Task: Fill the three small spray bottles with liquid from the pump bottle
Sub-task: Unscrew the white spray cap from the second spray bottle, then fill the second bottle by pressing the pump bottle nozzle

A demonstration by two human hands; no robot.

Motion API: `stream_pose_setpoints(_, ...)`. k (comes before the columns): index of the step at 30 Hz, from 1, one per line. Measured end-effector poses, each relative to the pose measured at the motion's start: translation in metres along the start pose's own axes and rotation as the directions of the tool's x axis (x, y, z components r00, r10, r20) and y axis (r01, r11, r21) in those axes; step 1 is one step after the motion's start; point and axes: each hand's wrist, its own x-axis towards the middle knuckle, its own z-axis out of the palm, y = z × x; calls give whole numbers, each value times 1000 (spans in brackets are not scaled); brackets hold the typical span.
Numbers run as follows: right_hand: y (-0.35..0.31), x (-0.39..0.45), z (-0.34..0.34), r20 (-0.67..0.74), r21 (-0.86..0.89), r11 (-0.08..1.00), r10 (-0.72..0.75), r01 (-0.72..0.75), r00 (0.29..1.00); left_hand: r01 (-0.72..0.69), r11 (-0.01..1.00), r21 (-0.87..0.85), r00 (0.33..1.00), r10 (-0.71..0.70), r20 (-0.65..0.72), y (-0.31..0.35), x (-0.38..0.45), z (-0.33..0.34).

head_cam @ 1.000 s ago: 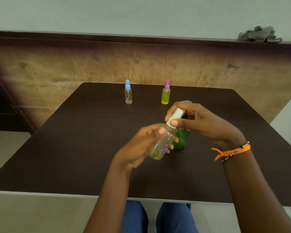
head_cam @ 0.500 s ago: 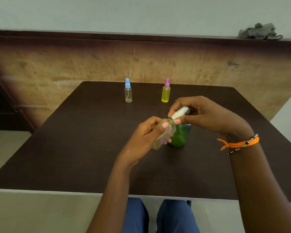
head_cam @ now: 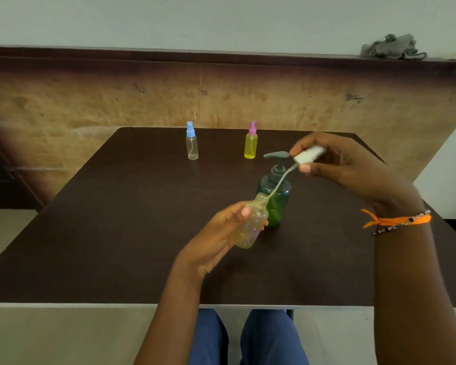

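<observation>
At the bottom of the frame, knees in blue sit under the table [head_cam: 116, 233] edge. Just above centre, the left hand [head_cam: 216, 233] grips a clear bottle [head_cam: 250, 225], fingers curled round its body, its long axis tilted with the open neck pointing up and right. From that neck a thin dip tube [head_cam: 279, 183] runs up-right to the white sprayer [head_cam: 309, 154], pinched between thumb and fingertips of the right hand [head_cam: 353, 167]. The tube's lower end still sits in the neck, so the sprayer must travel on along that up-right axis to clear it. The green pump bottle [head_cam: 275, 196] stands just behind the bottle, nearer the right hand. Far back stand a blue-capped bottle [head_cam: 192, 142] and a yellow bottle [head_cam: 251, 144].
</observation>
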Motion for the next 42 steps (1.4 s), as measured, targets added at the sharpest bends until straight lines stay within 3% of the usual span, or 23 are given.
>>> stream_pose_setpoints(3,11,-21,-4,-148,66,998,23,-14,989,-39,998,56,997,42,-62,-2,3,-5)
stream_pose_setpoints(6,25,-40,-2,-305,261,965,97,-14,947,-72,995,66,982,83,-173,-5,7,-9)
stream_pose_setpoints(9,42,-52,6,-443,530,846,221,55,869,-116,992,46,959,124,-256,-8,10,-8)
stream_pose_setpoints(13,61,-57,32,-519,721,684,423,114,743,-165,986,36,930,168,-326,-10,16,-2)
stream_pose_setpoints(16,77,-50,59,-552,703,710,586,-47,593,-181,983,37,926,183,-330,-12,19,2)
stream_pose_setpoints(19,92,-44,82,-629,440,801,598,-406,497,-178,983,44,931,182,-317,-13,20,3)
stream_pose_setpoints(21,95,-42,93,-642,238,786,568,-571,514,-179,983,45,930,184,-318,-13,20,3)
stream_pose_setpoints(26,96,-38,109,-600,54,761,542,-646,588,-175,984,39,927,178,-330,-13,20,3)
stream_pose_setpoints(37,99,-40,102,-505,158,775,596,-612,624,-140,990,26,933,141,-330,-16,20,6)
stream_pose_setpoints(42,82,-28,83,-554,87,845,481,-528,680,-120,992,46,932,129,-339,-10,22,8)
